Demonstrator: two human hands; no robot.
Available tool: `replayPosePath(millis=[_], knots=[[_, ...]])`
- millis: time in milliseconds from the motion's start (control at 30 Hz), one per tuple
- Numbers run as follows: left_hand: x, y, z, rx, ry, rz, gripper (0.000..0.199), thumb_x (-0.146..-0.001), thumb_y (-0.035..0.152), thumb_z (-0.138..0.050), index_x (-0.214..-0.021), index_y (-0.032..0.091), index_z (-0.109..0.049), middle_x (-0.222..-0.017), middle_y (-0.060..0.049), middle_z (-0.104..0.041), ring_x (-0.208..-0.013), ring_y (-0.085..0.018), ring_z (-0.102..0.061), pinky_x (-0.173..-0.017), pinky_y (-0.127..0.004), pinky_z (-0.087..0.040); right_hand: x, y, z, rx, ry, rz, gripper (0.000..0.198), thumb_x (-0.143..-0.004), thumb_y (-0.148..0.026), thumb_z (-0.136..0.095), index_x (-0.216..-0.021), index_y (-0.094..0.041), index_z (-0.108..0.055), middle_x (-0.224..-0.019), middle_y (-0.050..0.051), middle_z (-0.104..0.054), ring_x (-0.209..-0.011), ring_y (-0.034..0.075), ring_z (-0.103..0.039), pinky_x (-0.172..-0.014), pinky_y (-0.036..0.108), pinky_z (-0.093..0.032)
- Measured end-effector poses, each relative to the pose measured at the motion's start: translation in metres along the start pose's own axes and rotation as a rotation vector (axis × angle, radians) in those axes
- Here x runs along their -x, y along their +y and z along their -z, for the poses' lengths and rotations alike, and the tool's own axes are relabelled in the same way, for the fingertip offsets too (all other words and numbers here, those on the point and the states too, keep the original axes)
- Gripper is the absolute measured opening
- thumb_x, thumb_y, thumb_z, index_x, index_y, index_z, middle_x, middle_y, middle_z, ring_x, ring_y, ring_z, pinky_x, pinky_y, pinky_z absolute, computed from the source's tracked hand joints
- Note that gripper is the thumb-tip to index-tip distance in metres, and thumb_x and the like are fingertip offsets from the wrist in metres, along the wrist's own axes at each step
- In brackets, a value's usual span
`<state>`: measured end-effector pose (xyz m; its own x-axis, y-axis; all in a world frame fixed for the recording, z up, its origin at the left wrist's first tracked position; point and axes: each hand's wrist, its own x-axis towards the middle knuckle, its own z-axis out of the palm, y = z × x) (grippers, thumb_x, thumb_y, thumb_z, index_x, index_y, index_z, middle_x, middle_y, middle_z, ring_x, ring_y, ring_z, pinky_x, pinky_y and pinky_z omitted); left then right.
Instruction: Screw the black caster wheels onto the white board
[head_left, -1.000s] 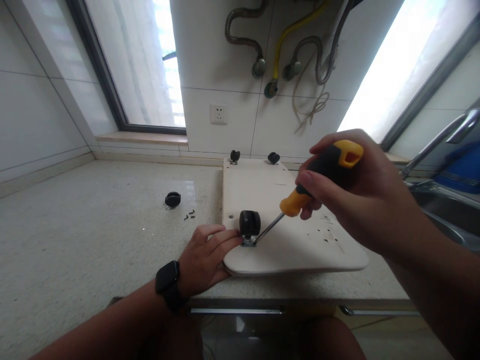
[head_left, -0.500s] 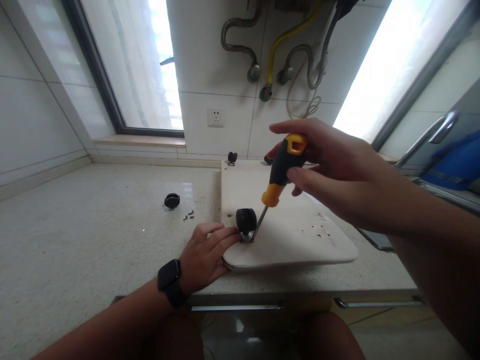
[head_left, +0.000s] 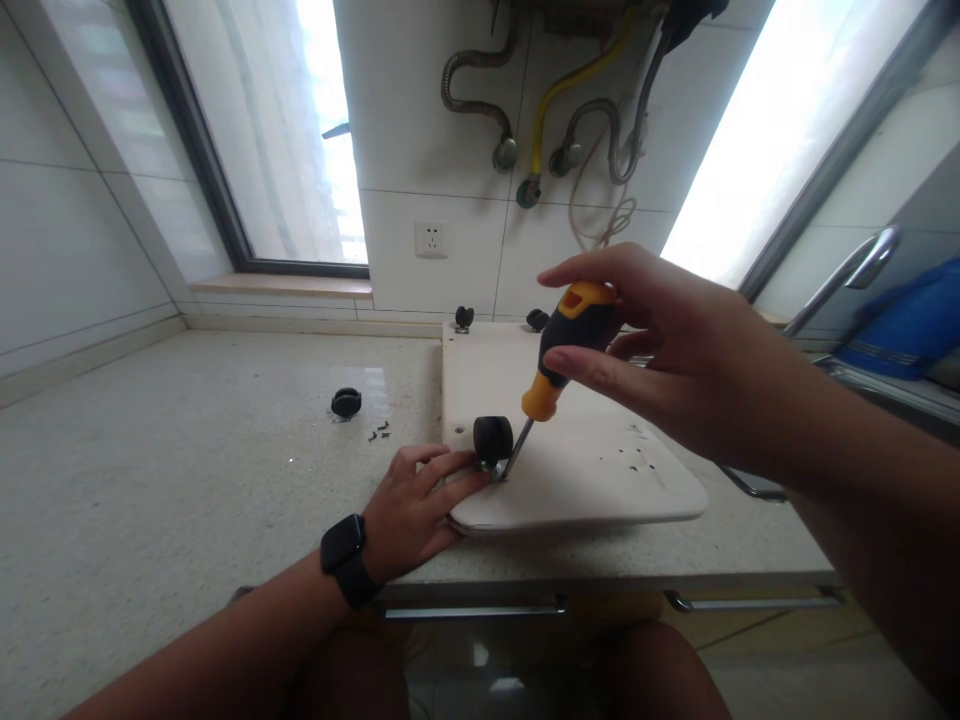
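Observation:
My right hand (head_left: 667, 350) is closed around the yellow and black handle of a screwdriver (head_left: 574, 335). The tool leans to the right, its metal shaft running down to the base of a black caster wheel (head_left: 493, 440). This caster stands on the near left corner of a white board (head_left: 555, 490). My left hand (head_left: 420, 505) grips that corner, fingertips against the caster's base plate and thumb side at the board's edge. Whether the screwdriver tip sits in a screw is hidden.
Two more casters (head_left: 464, 318) stand at the board's far end. A loose caster (head_left: 346, 402) and several small screws (head_left: 380, 432) lie on the stone counter (head_left: 187, 470) to the left. Holes (head_left: 637, 460) show at the board's near right. A faucet (head_left: 862, 262) is at right.
My right thumb has slid left across the screwdriver handle, and the handle has turned a little. My left fingers have shifted slightly right onto the caster's base plate.

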<state>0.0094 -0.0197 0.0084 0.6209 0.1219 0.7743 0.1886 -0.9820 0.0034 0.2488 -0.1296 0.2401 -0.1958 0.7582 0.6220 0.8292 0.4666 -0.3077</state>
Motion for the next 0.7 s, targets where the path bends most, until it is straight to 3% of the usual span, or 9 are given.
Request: replayPosePath(millis=[233,300,500,700], knots=[[-0.0009,0.0014,0.0017,-0.014,-0.021,0.006,0.055,-0.092,0.017,-0.066,-0.147,0.024,-0.061,-0.145,-0.009,-0.067,-0.128,-0.031,-0.052,-0.108,-0.045,-0.045,-0.0051,-0.0016,-0.0046,0.056,0.119,-0.087,0.047,-0.073,-0.059,-0.09,-0.103,-0.027,-0.072,-0.078,0.004,-0.066,-0.072,0.027,-0.067,-0.062,0.04,-0.055],[-0.001,0.0017,0.002,-0.01,-0.018,0.007,0.055,-0.092,0.017,-0.066,-0.146,0.023,-0.061,-0.144,-0.009,-0.068,-0.128,-0.032,-0.052,-0.108,-0.046,-0.045,-0.0053,-0.0024,-0.0043,0.02,0.112,-0.11,0.046,-0.074,-0.053,-0.09,-0.107,-0.027,-0.073,-0.082,0.005,-0.069,-0.078,0.03,-0.07,-0.066,0.043,-0.057],[-0.0003,0.0011,0.0002,0.01,-0.003,0.014,0.051,-0.093,0.016,-0.063,-0.144,0.023,-0.062,-0.143,-0.01,-0.068,-0.127,-0.032,-0.052,-0.107,-0.047,-0.045,0.0011,-0.0018,0.0005,-0.172,-0.023,-0.06,0.063,-0.087,-0.037,-0.079,-0.148,-0.032,-0.062,-0.115,0.006,-0.074,-0.099,0.03,-0.075,-0.085,0.047,-0.065],[-0.0012,0.0016,0.0006,-0.011,0.006,0.003,0.05,-0.09,0.012,-0.062,-0.139,0.023,-0.063,-0.143,-0.008,-0.068,-0.125,-0.031,-0.053,-0.106,-0.046,-0.046,0.002,-0.0002,-0.0012,-0.068,0.013,-0.034,0.053,-0.085,-0.045,-0.085,-0.134,-0.031,-0.07,-0.104,0.006,-0.074,-0.085,0.027,-0.075,-0.076,0.045,-0.067]])
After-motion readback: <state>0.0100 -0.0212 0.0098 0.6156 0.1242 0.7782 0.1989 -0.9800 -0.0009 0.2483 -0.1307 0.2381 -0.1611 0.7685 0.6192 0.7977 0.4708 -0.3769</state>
